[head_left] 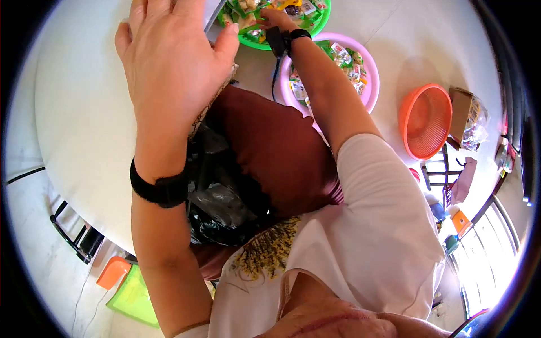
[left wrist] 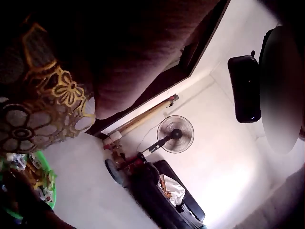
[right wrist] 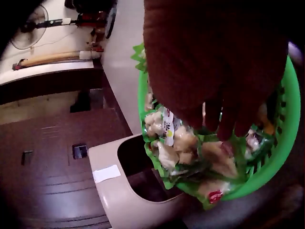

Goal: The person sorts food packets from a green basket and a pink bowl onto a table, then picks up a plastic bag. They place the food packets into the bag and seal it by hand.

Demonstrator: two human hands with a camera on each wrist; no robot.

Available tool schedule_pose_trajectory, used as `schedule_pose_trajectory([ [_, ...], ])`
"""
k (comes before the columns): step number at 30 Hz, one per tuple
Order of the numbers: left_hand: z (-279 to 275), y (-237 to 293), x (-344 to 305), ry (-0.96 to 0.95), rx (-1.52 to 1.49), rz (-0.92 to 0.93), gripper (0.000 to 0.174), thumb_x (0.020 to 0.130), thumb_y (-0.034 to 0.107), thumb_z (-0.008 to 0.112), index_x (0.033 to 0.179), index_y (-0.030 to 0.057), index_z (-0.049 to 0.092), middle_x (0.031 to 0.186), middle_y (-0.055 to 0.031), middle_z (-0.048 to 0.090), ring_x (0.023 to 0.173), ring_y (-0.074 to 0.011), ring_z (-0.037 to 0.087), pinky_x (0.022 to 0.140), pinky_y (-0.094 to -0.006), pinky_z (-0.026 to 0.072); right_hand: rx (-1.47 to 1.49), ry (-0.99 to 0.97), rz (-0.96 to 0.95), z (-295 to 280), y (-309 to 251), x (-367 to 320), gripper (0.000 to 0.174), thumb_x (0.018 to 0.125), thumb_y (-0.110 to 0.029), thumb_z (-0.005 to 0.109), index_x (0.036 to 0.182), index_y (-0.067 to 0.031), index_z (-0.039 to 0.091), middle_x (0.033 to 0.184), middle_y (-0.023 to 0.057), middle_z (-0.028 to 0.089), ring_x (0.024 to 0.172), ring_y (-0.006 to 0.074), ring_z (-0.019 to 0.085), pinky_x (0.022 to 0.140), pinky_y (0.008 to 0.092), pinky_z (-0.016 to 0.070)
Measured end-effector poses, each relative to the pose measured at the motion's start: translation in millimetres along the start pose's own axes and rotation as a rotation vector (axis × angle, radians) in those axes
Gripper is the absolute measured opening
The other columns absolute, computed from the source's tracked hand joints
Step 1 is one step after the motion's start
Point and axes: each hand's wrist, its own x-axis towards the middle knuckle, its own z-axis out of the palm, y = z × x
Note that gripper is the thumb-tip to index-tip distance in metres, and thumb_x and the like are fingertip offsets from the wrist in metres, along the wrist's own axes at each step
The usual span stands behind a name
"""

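My left hand lies palm down over the white round table, its fingers straight and spread, with nothing in them. My right hand reaches down into a green basket full of small clear and green snack packets. In the right wrist view its fingers point down, slightly apart, with the fingertips right at the packets; the thumb is hidden. Beside the green basket stands a pink basin that holds more packets, partly covered by my right forearm.
An orange basket and a cardboard box with clear plastic stand at the right. Black plastic bags lie by my lap. A beige stool stands beside the green basket. A standing fan is farther off.
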Motion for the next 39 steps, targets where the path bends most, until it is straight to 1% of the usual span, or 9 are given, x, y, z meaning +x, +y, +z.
schedule_pose_trajectory([
  [2, -0.4, -1.7, -0.7, -0.001, -0.011, 0.001, 0.053, 0.072, 0.030, 0.065, 0.121, 0.0196, 0.049, 0.130, -0.0104, 0.043, 0.121, -0.0328, 0.037, 0.095, -0.0485, 0.0312, 1.138, 0.185, 0.429, 47.0, 0.8, 27.6, 0.020, 0.080, -0.023, 0.059, 0.092, -0.0067, 0.058, 0.095, 0.0138, 0.060, 0.089, 0.0321, 0.058, 0.072, 0.0395, 0.0482],
  [4, -3.1, 4.3, -1.7, 0.008, -0.004, -0.027, 0.055, 0.066, 0.020, 0.065, 0.117, 0.0098, 0.049, 0.128, -0.0170, 0.041, 0.119, -0.0376, 0.036, 0.096, -0.0482, 0.0294, 0.113, 0.186, 0.001, 70.5, 15.5, 53.8, 0.020, 0.081, -0.021, 0.058, 0.095, -0.0071, 0.058, 0.094, 0.0150, 0.061, 0.086, 0.0322, 0.059, 0.070, 0.0398, 0.0486],
  [8, -0.6, 2.5, -3.9, 0.011, 0.013, -0.028, 0.056, 0.063, 0.015, 0.066, 0.115, 0.0039, 0.049, 0.127, -0.0210, 0.039, 0.118, -0.0412, 0.035, 0.096, -0.0483, 0.0286, 0.659, 0.051, 0.358, 80.9, 19.5, 62.9, 0.032, 0.081, -0.025, 0.058, 0.104, -0.0022, 0.057, 0.085, 0.0156, 0.063, 0.074, 0.0308, 0.062, 0.061, 0.0392, 0.0492],
  [9, 0.3, 2.0, -3.5, 0.018, 0.016, -0.021, 0.056, 0.063, 0.015, 0.066, 0.115, 0.0037, 0.049, 0.127, -0.0211, 0.039, 0.118, -0.0413, 0.035, 0.096, -0.0483, 0.0286, 0.122, -0.182, 0.356, 52.1, 8.9, 60.4, 0.033, 0.082, -0.020, 0.059, 0.109, -0.0015, 0.055, 0.091, 0.0131, 0.063, 0.082, 0.0244, 0.063, 0.065, 0.0370, 0.0500],
  [11, 1.6, 1.6, -4.5, 0.031, 0.026, -0.012, 0.056, 0.063, 0.015, 0.066, 0.115, 0.0039, 0.049, 0.127, -0.0208, 0.039, 0.118, -0.0409, 0.035, 0.096, -0.0482, 0.0286, 1.071, 0.068, 0.541, 27.0, -13.3, 28.5, 0.033, 0.081, -0.015, 0.059, 0.111, -0.0015, 0.053, 0.096, 0.0094, 0.063, 0.088, 0.0200, 0.062, 0.069, 0.0344, 0.0505],
  [18, 6.7, 9.3, -6.9, 0.017, 0.172, -0.019, 0.055, 0.068, 0.016, 0.064, 0.119, 0.0056, 0.047, 0.130, -0.0205, 0.039, 0.121, -0.0367, 0.036, 0.099, -0.0464, 0.0281, 0.998, -0.027, 0.190, -54.2, 6.5, -134.4, 0.037, 0.084, -0.013, 0.056, 0.117, -0.0005, 0.049, 0.117, 0.0068, 0.055, 0.109, 0.0178, 0.053, 0.084, 0.0279, 0.0471],
  [19, 9.4, 6.7, -4.8, 0.010, 0.176, -0.035, 0.055, 0.068, 0.016, 0.064, 0.120, 0.0058, 0.047, 0.130, -0.0204, 0.039, 0.121, -0.0361, 0.036, 0.099, -0.0461, 0.0281, 1.718, -0.001, 0.749, -98.9, -20.8, -155.1, 0.035, 0.090, -0.019, 0.046, 0.120, -0.0010, 0.048, 0.115, 0.0081, 0.055, 0.109, 0.0183, 0.053, 0.084, 0.0269, 0.0465],
  [28, -7.0, 16.3, -0.7, -0.025, 0.059, -0.093, 0.056, 0.066, 0.016, 0.065, 0.118, 0.0060, 0.048, 0.128, -0.0187, 0.041, 0.120, -0.0363, 0.036, 0.098, -0.0459, 0.0291, 0.699, -0.110, 0.501, -126.9, -33.5, -317.1, 0.030, 0.084, -0.025, 0.054, 0.105, -0.0048, 0.062, 0.101, 0.0091, 0.062, 0.091, 0.0152, 0.059, 0.079, 0.0281, 0.0472],
  [39, -1.2, -0.3, 1.2, 0.004, 0.015, 0.000, 0.053, 0.070, 0.027, 0.066, 0.119, 0.0168, 0.050, 0.129, -0.0114, 0.043, 0.120, -0.0330, 0.038, 0.094, -0.0479, 0.0321, 0.927, 0.229, 0.515, -103.3, -56.0, -107.0, 0.028, 0.081, -0.026, 0.057, 0.092, -0.0018, 0.063, 0.076, 0.0106, 0.063, 0.071, 0.0191, 0.059, 0.066, 0.0298, 0.0475],
])
